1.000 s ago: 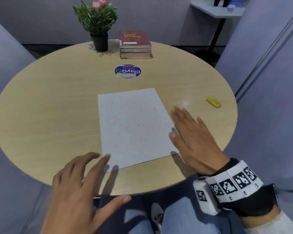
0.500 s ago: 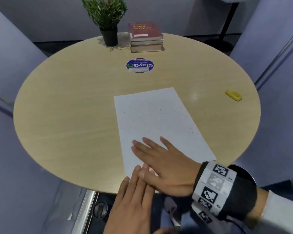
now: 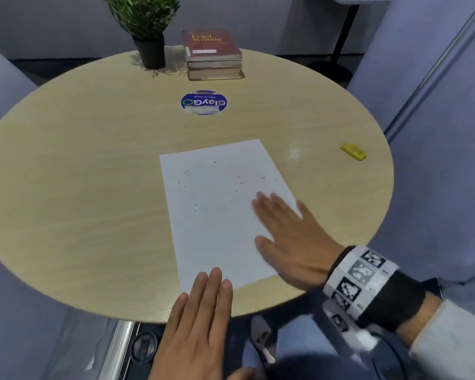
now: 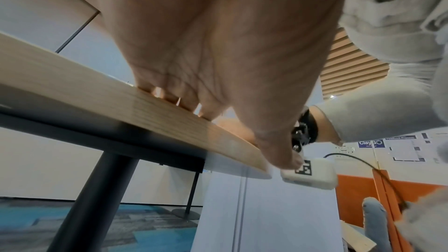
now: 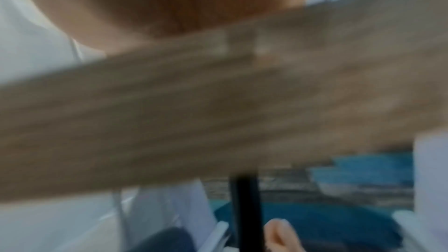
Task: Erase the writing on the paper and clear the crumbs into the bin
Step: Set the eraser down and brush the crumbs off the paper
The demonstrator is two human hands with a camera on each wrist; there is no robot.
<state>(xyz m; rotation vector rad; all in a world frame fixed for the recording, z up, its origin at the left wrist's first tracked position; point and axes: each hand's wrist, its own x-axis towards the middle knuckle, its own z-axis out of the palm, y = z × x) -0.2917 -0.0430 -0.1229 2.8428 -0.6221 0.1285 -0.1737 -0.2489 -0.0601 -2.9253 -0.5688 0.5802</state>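
Note:
A white sheet of paper [image 3: 220,204] lies on the round wooden table [image 3: 80,187], dotted with small dark eraser crumbs [image 3: 200,190]. My right hand [image 3: 288,237] lies flat and blurred on the sheet's right side, fingers straight. My left hand [image 3: 200,319] is flat at the near table edge, its fingertips [image 3: 214,275] on the sheet's near left corner. In the left wrist view my left hand [image 4: 218,60] reaches over the table edge [image 4: 121,102]. The right wrist view is blurred and shows only the table edge [image 5: 218,102]. No bin is clearly in view.
A yellow eraser [image 3: 353,151] lies near the table's right edge. A potted plant [image 3: 146,26] and a stack of books [image 3: 213,54] stand at the far side, with a round blue sticker [image 3: 203,102] before them. Purple partitions [image 3: 436,133] flank the table.
My right hand has swept from the sheet's near left part out to its right side. My left hand has stayed at the near edge, fingertips now on the sheet's corner.

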